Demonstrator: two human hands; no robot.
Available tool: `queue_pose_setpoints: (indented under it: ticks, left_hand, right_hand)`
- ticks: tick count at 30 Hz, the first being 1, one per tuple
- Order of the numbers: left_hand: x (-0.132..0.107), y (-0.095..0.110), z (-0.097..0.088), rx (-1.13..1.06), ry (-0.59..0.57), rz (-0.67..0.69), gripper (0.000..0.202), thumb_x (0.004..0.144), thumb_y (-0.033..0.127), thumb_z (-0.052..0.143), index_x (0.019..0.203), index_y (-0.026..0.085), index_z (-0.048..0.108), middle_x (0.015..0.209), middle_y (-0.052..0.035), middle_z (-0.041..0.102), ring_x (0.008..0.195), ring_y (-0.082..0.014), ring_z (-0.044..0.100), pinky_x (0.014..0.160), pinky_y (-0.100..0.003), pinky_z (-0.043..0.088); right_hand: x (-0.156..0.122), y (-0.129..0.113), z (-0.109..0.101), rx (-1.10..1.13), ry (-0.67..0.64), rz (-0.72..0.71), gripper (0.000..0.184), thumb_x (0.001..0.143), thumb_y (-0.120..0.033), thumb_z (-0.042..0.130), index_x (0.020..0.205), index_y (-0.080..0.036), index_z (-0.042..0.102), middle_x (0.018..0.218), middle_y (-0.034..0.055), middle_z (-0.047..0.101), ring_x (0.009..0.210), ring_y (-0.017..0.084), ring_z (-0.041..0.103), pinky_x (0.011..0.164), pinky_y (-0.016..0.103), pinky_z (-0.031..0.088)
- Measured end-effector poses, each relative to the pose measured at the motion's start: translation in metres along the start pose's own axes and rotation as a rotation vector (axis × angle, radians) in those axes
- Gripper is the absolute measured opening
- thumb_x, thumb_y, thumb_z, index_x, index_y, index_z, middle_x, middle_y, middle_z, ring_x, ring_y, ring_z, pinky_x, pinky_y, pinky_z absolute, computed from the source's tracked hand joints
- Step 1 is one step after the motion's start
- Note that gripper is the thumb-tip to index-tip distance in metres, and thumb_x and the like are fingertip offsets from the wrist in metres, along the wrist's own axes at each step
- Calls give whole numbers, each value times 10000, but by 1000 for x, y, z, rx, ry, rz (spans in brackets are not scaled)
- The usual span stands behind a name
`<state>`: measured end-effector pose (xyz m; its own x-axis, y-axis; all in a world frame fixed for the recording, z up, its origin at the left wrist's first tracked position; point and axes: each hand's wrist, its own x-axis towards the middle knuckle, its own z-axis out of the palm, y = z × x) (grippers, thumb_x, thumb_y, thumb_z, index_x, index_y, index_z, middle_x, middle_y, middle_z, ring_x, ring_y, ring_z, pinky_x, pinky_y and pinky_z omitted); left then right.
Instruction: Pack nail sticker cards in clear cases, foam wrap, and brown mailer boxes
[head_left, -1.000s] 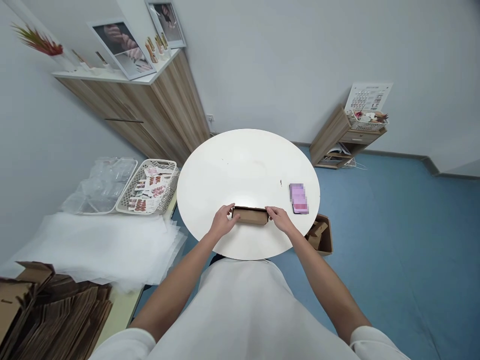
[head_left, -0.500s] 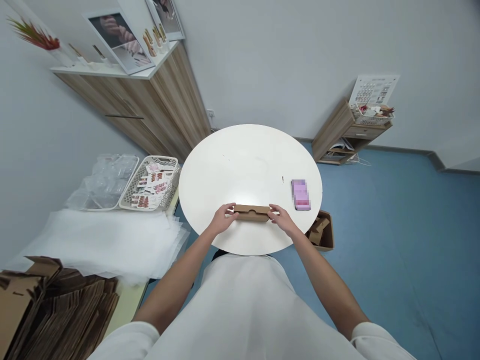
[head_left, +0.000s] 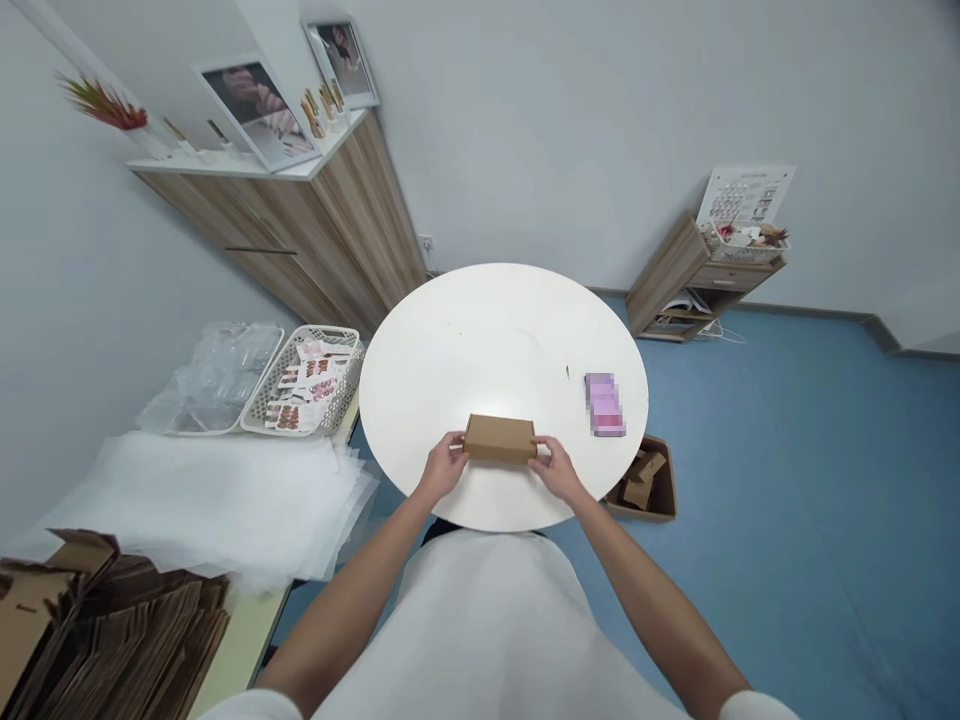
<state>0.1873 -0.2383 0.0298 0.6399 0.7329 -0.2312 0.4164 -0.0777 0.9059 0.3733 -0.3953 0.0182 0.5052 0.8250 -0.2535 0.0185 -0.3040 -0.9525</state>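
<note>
A small brown cardboard box (head_left: 500,438) is at the near part of the round white table (head_left: 480,310), its broad face tilted up toward me. My left hand (head_left: 445,466) grips its left end, the fingers bent around the edge. At the opposite end my right hand (head_left: 556,468) holds the box between thumb and fingers. The box looks closed; what it may contain is hidden. To the right of my right hand lies a purple item with a pixelated face (head_left: 604,405), perhaps a phone.
Left of the table are a white basket of nail sets (head_left: 251,415), clear plastic packs (head_left: 225,365), white sheets (head_left: 202,495) and flattened cardboard (head_left: 127,640). A carton of brown boxes (head_left: 664,500) stands on the floor at right. Behind are a wooden cabinet (head_left: 360,230) and a small shelf unit (head_left: 667,275).
The box has turned between my hands: its notched front edge faced me before, and now a plain broad face shows. Both hands stay at its ends. The camera view has tilted slightly upward.
</note>
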Motion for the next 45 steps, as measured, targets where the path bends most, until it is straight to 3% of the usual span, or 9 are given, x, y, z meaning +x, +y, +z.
queue_pose_setpoints:
  ticks: [5,10,15,21,27,31,36,40,45]
  left_hand:
    - [-12,-14,9,-14,18,-109,263,701,214,548,948,191,461,1040,-82,556,926,-179,593,712,-276,479]
    - [-14,-29,7,58,14,-188,393,694,284,582,1043,187,430,1045,-97,566,938,-178,578,737,-288,462]
    - [0,-34,-7,180,-2,-216,503,705,345,572,1141,159,405,1079,-114,543,885,-164,571,765,-294,442]
    - [16,-30,-16,236,-87,-192,544,695,380,574,1169,161,422,1070,-101,541,752,-131,569,716,-274,436]
    - [17,-33,-13,228,-154,-74,584,662,250,604,1204,177,399,1035,-83,537,723,-125,544,683,-270,440]
    - [14,-35,-16,221,-179,-61,599,666,244,596,1223,178,386,1047,-91,525,737,-128,540,700,-280,441]
    - [18,-30,-20,194,-174,-122,515,671,293,591,1152,161,457,1040,-95,542,777,-145,548,697,-272,440]
    - [21,-22,-15,160,-187,-164,457,692,339,557,1103,154,478,967,-77,567,700,-131,548,651,-263,440]
    - [19,-11,-1,132,-209,-164,587,691,476,534,1179,168,429,927,-57,551,665,-123,541,604,-253,434]
  right_hand:
    - [-6,17,15,-65,48,-44,398,646,-226,562,1038,-236,492,1156,73,455,995,197,533,838,364,448]
    - [-16,18,24,-52,30,61,452,673,-249,550,1111,-257,438,1178,62,486,1084,202,488,877,388,406]
    - [-12,13,26,-76,89,183,575,665,-322,573,1198,-238,374,1151,84,494,907,173,568,777,351,448]
    - [7,2,26,-194,170,336,522,729,-403,482,1202,-201,401,1025,61,560,727,135,571,737,310,437]
    - [4,-2,48,-349,213,339,495,713,-314,497,1192,-222,412,1014,39,555,675,120,542,665,272,425]
    - [-5,-1,57,-378,234,371,549,694,-281,511,1223,-234,370,1025,38,534,650,110,525,639,263,420]
    - [-11,-5,54,-317,185,385,669,681,-376,562,1283,-236,306,928,23,548,738,135,544,697,267,415]
    - [-16,-10,50,-311,217,398,599,694,-435,544,1235,-231,389,821,12,563,762,160,548,690,276,412]
    - [-31,-19,35,-341,289,362,510,752,-446,464,1221,-252,406,822,8,574,715,155,543,667,276,400]
